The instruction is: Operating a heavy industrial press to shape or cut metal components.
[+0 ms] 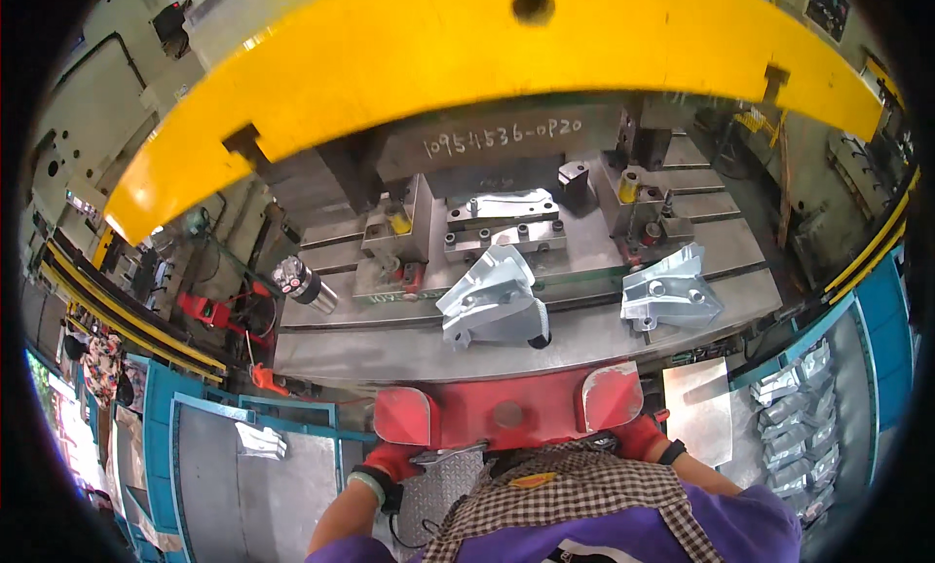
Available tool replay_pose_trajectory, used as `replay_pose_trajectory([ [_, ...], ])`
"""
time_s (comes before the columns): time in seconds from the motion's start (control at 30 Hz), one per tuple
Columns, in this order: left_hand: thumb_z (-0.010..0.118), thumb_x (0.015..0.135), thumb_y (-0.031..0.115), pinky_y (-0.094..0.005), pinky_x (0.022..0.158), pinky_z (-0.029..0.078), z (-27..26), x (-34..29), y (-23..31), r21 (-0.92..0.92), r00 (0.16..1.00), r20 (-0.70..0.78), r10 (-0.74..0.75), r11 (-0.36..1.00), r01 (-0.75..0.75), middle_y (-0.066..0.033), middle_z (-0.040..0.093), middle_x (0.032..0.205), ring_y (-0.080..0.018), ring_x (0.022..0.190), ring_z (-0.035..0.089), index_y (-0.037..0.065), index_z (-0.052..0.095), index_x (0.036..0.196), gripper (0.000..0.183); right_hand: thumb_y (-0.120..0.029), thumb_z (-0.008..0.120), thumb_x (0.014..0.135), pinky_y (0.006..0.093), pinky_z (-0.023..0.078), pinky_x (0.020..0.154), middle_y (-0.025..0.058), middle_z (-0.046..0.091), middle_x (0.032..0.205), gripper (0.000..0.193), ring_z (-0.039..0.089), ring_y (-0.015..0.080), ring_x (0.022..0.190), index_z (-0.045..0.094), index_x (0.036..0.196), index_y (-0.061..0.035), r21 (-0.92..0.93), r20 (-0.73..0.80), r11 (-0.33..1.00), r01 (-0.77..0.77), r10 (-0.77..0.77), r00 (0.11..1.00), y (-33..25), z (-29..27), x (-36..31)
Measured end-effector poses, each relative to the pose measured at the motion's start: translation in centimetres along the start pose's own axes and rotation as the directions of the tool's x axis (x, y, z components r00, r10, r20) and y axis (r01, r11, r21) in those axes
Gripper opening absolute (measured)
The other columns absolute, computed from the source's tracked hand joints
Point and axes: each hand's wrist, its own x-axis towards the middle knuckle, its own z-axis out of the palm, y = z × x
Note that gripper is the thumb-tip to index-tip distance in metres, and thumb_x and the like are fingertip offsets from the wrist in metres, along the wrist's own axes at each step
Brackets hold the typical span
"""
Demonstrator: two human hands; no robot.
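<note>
Occupying six o'clock in view, the red control box (507,407) has the gloved left hand (392,460) at its eight o'clock, the right hand (638,434) at four; either grip's state cannot be told. Beyond, at twelve, a bent metal part (495,305) lies on the table (385,356).

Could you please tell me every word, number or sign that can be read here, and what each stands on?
Dark block: one handwritten white line of digits and letters, legible, but I won't copy it out.
Green edge: pale lettering, too unclear to read in full.
Orange patch: any marks are too small to read.
Red console: none that I can make out.
</note>
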Motion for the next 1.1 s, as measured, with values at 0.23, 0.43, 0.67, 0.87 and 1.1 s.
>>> replay_pose_trajectory([
  [0.23, 0.070, 0.069, 0.034, -0.0396, 0.105, 0.033, -0.2, 0.2, 0.2, 0.026, 0.998, -0.027, 0.049, 0.998, -0.049, -0.0127, 0.050, 0.133, -0.0308, 0.126, 0.042, 0.016, 0.053, 0.128, 0.064, -0.037, 0.067, 0.068, 0.0441, 0.042, 0.096, 0.0156, 0.058, 0.118, 0.052, 0.053, 0.0340, 0.113, 0.058, 0.112, -0.0117, -0.056, 0.090, 0.997, -0.061, 0.066, 0.994, -0.1, -0.4, -0.3],
  [0.43, 0.070, 0.072, 0.037, -0.0387, 0.107, 0.031, -2.2, -0.5, 2.9, 0.025, 0.999, -0.033, -0.032, 0.999, 0.033, -0.0135, 0.047, 0.135, -0.0306, 0.128, 0.040, 0.013, 0.050, 0.130, 0.066, -0.041, 0.066, 0.071, 0.0443, 0.042, 0.095, 0.0151, 0.058, 0.118, 0.051, 0.053, 0.0344, 0.112, 0.059, 0.115, -0.0155, -0.003, 0.135, 0.985, -0.171, 0.170, 0.976, -0.3, -1.1, -1.0],
  [0.67, 0.063, 0.084, 0.036, -0.0364, 0.092, 0.043, -8.6, 0.1, 4.4, -0.495, 0.990, 0.127, -0.055, 0.862, 0.112, -0.0143, 0.060, 0.115, -0.0248, 0.106, 0.057, 0.004, 0.051, 0.127, 0.054, -0.043, 0.059, 0.084, 0.0365, 0.049, 0.080, 0.0110, 0.065, 0.102, 0.045, 0.063, 0.0277, 0.088, 0.057, 0.120, -0.0153, 0.380, 0.418, 0.766, -0.519, 0.359, 0.835, -1.8, -6.6, -2.3],
  [0.87, 0.050, 0.089, 0.021, -0.0358, 0.085, 0.046, -18.2, 18.2, -0.5, -0.463, 0.971, -0.232, 0.049, 0.873, -0.154, -0.0161, 0.058, 0.111, -0.0265, 0.092, 0.057, 0.002, 0.049, 0.124, 0.040, -0.029, 0.053, 0.091, 0.0265, 0.045, 0.072, 0.0045, 0.064, 0.099, 0.035, 0.057, 0.0119, 0.081, 0.056, 0.120, -0.0085, 0.852, 0.273, 0.354, -0.386, 0.328, 0.904, -4.4, -6.2, 1.0],
  [1.1, 0.045, 0.096, 0.032, -0.0262, 0.064, 0.044, -25.8, 32.6, 2.8, -0.583, 0.933, -0.344, 0.110, 0.753, -0.304, 0.0006, 0.062, 0.088, -0.0093, 0.071, 0.052, 0.006, 0.057, 0.116, 0.036, -0.030, 0.047, 0.096, 0.0226, 0.040, 0.053, 0.0014, 0.056, 0.073, 0.035, 0.051, 0.0089, 0.061, 0.054, 0.116, -0.0009, 0.990, 0.136, -0.117, -0.083, 0.582, 0.801, -5.5, -6.0, -0.9],
])
